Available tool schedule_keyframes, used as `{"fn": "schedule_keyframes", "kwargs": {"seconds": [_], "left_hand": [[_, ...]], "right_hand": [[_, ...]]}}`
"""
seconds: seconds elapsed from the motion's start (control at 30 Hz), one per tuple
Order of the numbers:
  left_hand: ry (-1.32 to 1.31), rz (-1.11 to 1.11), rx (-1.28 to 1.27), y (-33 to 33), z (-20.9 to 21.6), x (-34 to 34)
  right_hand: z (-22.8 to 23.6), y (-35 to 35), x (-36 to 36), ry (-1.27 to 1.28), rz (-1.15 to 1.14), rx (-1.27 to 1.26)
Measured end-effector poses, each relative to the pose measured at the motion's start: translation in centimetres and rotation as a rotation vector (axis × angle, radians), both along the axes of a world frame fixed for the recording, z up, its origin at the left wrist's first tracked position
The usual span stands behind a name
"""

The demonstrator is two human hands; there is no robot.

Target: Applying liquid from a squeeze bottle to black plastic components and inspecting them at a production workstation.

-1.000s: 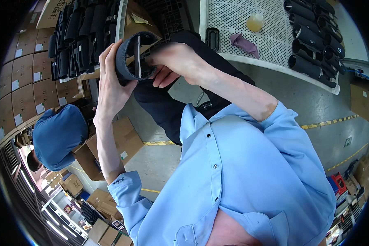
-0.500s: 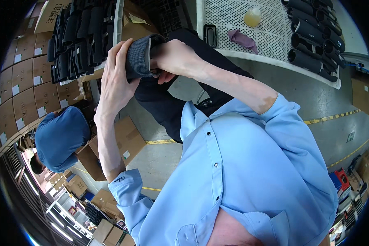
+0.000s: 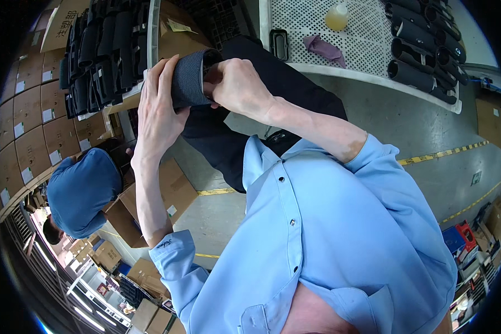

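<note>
1. The left hand (image 3: 158,108) is closed around a dark grey tube (image 3: 188,82) with a woven-looking surface, its fingers along the far side and its thumb at the near side.
2. The right hand (image 3: 236,86) is at the open end of the tube, fingers curled, with at least one digit reaching into the opening. Its fingertips are partly hidden, so I cannot tell whether they pinch the wall.
3. The tube is between the two hands, in front of the person, who wears a light blue shirt (image 3: 339,222) and dark trousers (image 3: 295,83).
4. Beyond the left hand, many black tubes (image 3: 103,55) lie packed close together beside a pale edge (image 3: 153,33). An open carton (image 3: 178,39) stands just right of that edge.
5. To the right is a white table (image 3: 364,50) full of small holes. On it are a bottle of yellow liquid (image 3: 337,19), a crumpled purple cloth (image 3: 324,50) and a small black tray (image 3: 279,44) near the left edge. More dark tubes (image 3: 412,75) lie along its right side.
6. At the left, a co-worker in a darker blue top (image 3: 83,192) bends beside an open cardboard box (image 3: 172,189), near stacked brown boxes (image 3: 28,136).
7. Yellow tape (image 3: 445,154) marks the grey floor (image 3: 395,119).
</note>
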State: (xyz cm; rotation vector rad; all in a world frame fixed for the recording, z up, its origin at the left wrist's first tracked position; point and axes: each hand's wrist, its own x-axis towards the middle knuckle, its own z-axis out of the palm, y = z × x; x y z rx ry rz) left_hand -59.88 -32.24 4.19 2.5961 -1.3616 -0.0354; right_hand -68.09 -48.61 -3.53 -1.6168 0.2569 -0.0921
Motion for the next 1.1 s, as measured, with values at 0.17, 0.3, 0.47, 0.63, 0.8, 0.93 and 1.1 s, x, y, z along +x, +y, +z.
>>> {"fn": "schedule_keyframes", "kwargs": {"seconds": [0.17,0.3,0.47,0.63,0.8,0.93,1.1], "left_hand": [[0.028,0.005,-0.012,0.2,-0.2,-0.1],[0.076,0.006,-0.033,0.6,-0.2,0.0],[0.179,0.005,-0.069,1.3,-0.2,0.3],[0.227,0.026,-0.085,1.5,-0.2,0.6],[0.219,0.023,-0.077,1.4,-0.3,0.7],[0.202,0.008,-0.089,1.3,-0.5,0.9],[0.182,0.007,-0.100,1.1,-0.5,0.9]], "right_hand": [[-0.1,0.1,-0.2,0.165,-0.027,0.358],[0.3,-0.1,-0.3,0.286,-0.025,0.618],[0.5,-0.4,-0.5,0.320,0.036,0.727],[0.1,-0.4,0.0,0.316,0.069,0.766],[-0.5,-0.4,-0.1,0.325,0.065,0.813],[-0.7,-0.6,-0.1,0.329,0.054,0.840],[-0.8,-0.8,-0.3,0.321,0.067,0.897]]}}
